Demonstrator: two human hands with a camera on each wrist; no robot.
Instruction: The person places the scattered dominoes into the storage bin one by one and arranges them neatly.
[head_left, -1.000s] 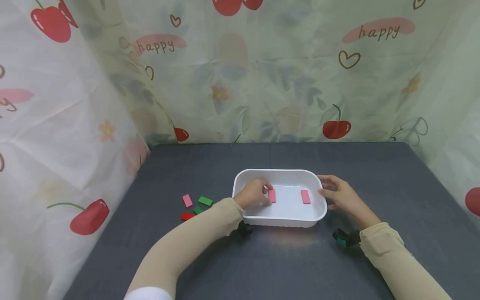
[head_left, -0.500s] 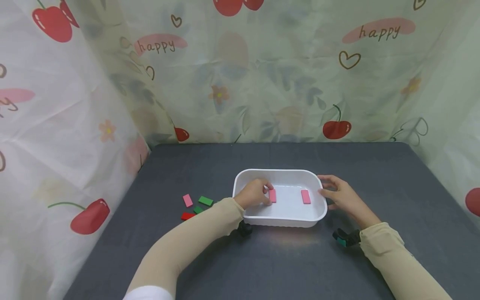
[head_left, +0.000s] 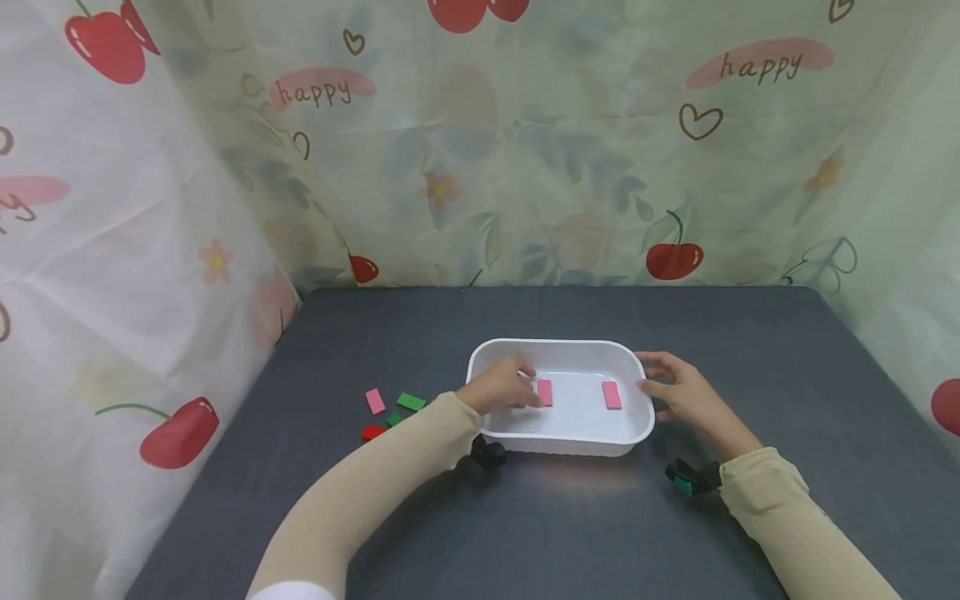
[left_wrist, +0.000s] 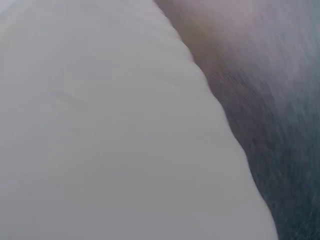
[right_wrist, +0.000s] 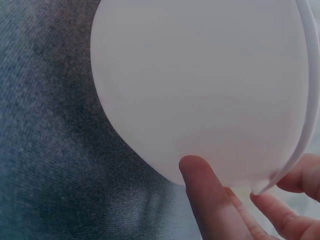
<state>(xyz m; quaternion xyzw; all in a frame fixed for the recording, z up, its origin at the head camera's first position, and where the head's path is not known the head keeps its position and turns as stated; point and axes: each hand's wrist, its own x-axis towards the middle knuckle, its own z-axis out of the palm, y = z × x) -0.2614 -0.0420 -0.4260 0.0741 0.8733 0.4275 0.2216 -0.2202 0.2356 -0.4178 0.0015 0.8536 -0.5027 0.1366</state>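
Inside the white tray (head_left: pixel 577 421), two pink blocks lie apart: one (head_left: pixel 545 393) near the middle, the other (head_left: pixel 612 395) to the right. My left hand (head_left: pixel 501 387) reaches over the tray's left wall, its fingers parted just left of the nearer pink block and holding nothing that shows. At the tray's right end, my right hand (head_left: pixel 678 392) rests its fingertips against the wall. In the right wrist view the thumb (right_wrist: pixel 207 195) lies on the tray's outer side (right_wrist: pixel 200 90). The left wrist view shows only the tray's pale outside (left_wrist: pixel 115 130), with no hand.
Left of the tray on the dark table (head_left: pixel 585 533) lie a pink block (head_left: pixel 375 402), a green block (head_left: pixel 411 402), another green one (head_left: pixel 393 420) partly hidden by the left sleeve, and a red one (head_left: pixel 372 432). A printed curtain (head_left: pixel 480 167) stands behind.
My left hand has drawn back slightly to the left, off the pink block, which stays in place in the tray. The right hand remains at the right wall.
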